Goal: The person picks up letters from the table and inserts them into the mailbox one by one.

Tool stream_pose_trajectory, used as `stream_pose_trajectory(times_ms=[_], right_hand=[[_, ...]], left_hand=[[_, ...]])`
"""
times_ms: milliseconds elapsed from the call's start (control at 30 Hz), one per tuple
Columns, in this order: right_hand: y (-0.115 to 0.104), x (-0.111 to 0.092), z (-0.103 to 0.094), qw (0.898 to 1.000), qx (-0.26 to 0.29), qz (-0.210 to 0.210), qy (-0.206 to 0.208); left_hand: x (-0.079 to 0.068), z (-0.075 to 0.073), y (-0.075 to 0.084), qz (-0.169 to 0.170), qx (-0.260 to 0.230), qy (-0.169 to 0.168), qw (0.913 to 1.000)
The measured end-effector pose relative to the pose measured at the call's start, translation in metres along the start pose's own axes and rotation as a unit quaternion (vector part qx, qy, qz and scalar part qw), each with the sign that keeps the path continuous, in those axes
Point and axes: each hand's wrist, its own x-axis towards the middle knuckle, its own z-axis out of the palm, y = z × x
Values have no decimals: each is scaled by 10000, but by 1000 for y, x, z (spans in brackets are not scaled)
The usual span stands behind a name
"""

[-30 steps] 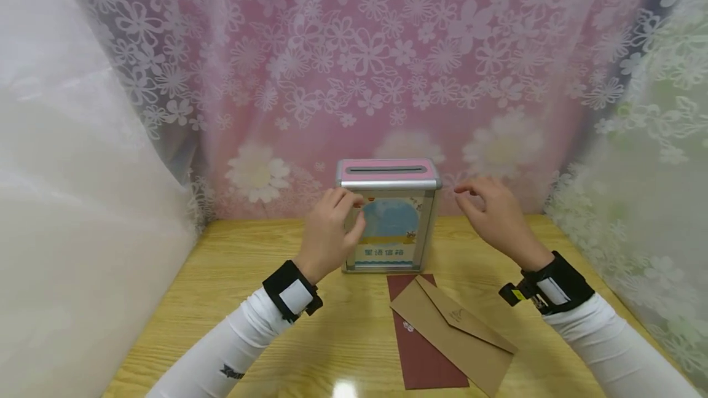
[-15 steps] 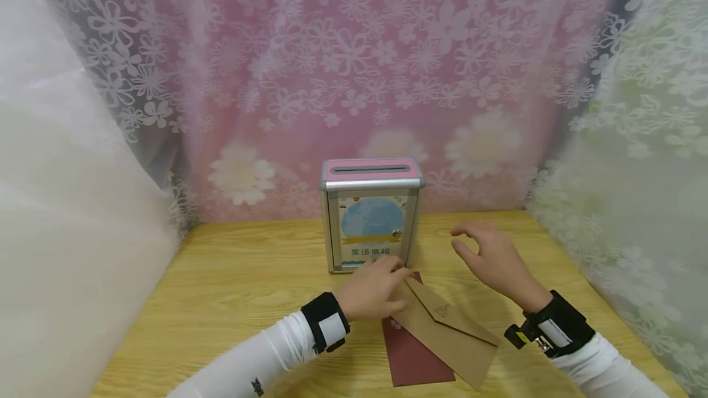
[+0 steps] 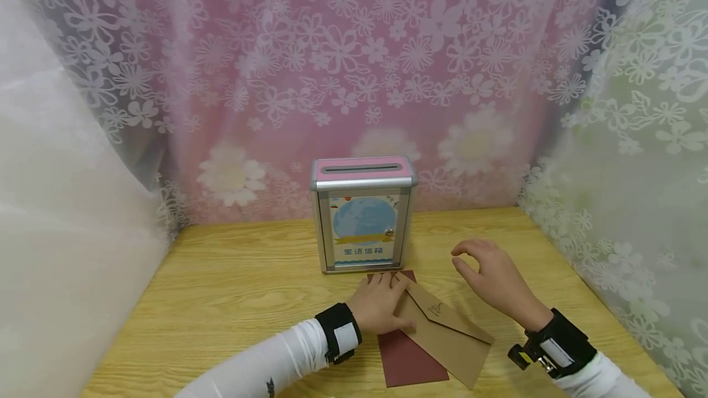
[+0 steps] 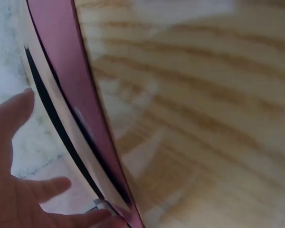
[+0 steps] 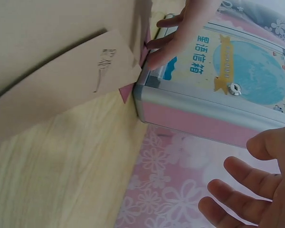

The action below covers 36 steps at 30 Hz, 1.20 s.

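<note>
A brown kraft envelope (image 3: pixel 456 339) lies slantwise across a dark red envelope (image 3: pixel 413 364) on the table. My left hand (image 3: pixel 380 306) is over the upper left end of both, fingers spread and thumb at the brown one's lower edge. In the left wrist view, thumb and fingers of this hand (image 4: pixel 14 194) are apart, beside the envelopes' edges; whether they touch is unclear. My right hand (image 3: pixel 492 281) hovers to the right of the envelopes, fingers loosely bent around nothing. Behind the envelopes stands a letter box (image 3: pixel 365 226) with a pink slotted top and a lock on its door.
The wooden table (image 3: pixel 243 300) extends to both sides of the letter box. A pink flowered curtain (image 3: pixel 332 78) hangs behind it, and pale sheets (image 3: pixel 55 201) close off the left and right.
From in front of the letter box, my left hand has come down and right onto the envelopes' upper end. My right hand has sunk from beside the box top. The head view has shifted slightly.
</note>
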Motion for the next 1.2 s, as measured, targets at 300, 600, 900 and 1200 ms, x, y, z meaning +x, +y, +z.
stream_pose_trajectory(times_ms=[300, 600, 900, 1200], right_hand=[[5, -8, 3, 10000, 35, 60, 7], [9, -12, 8, 10000, 30, 22, 52], [9, -14, 12, 10000, 40, 73, 9], [8, -16, 13, 9999, 46, 141, -39]], left_hand=[[0, 1, 6, -243, 295, 136, 9992], [5, -1, 6, -529, 35, 157, 9985], [9, -2, 5, -1026, -52, -130, 9946], [11, 0, 1, -1174, -204, -175, 9927]])
